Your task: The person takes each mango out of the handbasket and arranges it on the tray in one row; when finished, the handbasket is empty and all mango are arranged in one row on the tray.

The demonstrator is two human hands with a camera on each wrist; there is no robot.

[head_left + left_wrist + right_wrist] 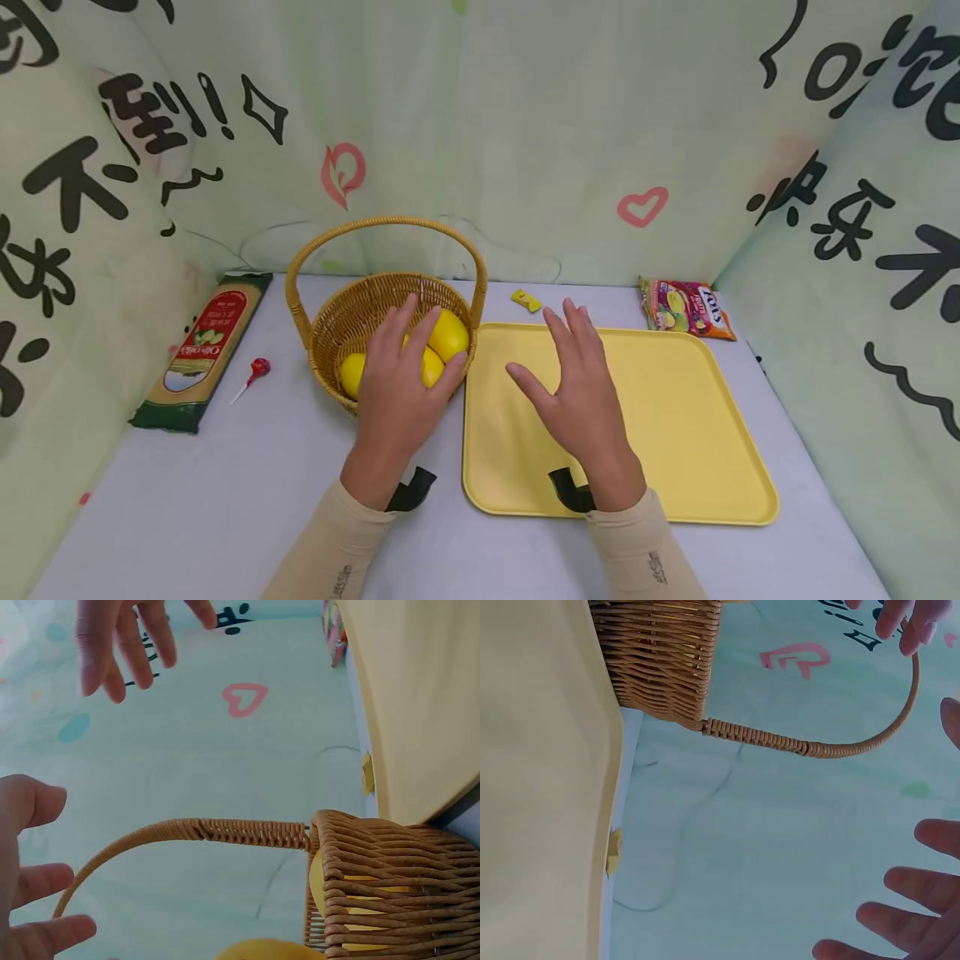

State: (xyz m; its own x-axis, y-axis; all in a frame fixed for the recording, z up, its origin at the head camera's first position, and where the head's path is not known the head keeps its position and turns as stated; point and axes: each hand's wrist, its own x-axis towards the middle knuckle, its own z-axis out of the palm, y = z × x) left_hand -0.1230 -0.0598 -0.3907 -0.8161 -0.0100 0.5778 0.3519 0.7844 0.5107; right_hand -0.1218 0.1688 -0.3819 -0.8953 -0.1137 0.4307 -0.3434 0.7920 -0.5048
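Observation:
My left hand (400,387) hovers over the front of a wicker basket (348,312), fingers spread and holding nothing. Inside the basket lie several yellow fruits (450,335), which look like lemons and are partly hidden by that hand. The basket's arched handle (386,222) stands upright. Over the left part of a yellow tray (675,417) is my right hand (581,396), its fingers extended with nothing in them. In the left wrist view the fingers (49,885) are apart from the basket's woven side (397,885). The right wrist view shows the right fingers (911,919) spread.
At the left lies a long green-and-tan package (206,346) with a red label, beside a red lollipop (259,367). Behind the tray are a small yellow wrapped candy (527,301) and a colourful candy bag (686,308). Printed curtains (525,167) enclose the white table (187,508).

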